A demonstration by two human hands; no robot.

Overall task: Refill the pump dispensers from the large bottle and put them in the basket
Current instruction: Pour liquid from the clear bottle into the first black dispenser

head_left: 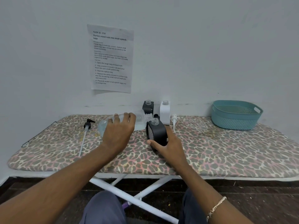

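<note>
Head view only. Left hand [119, 131] wraps the clear large bottle [139, 121], tipped nearly flat, neck just above the open mouth of the black dispenser [156, 132]. Right hand [168, 145] closed round that dispenser's lower body, w/ the dispenser tilted toward the bottle on the padded board [210, 147].

Risks:
- Bottle neck wider than dispenser mouth, so liquid may run down the outside and soak the cover.
- Tilted dispenser could slip in the grip, or overfill unseen since the body is opaque.
- Second black dispenser [148, 106] and white dispenser [165, 112] stand uncapped just behind; a nudge could tip them.
- Loose pumps, black [88, 124] and white [174, 118], may roll.

Teal basket [235, 114] sits well apart at right, nothing visible inside.
</note>
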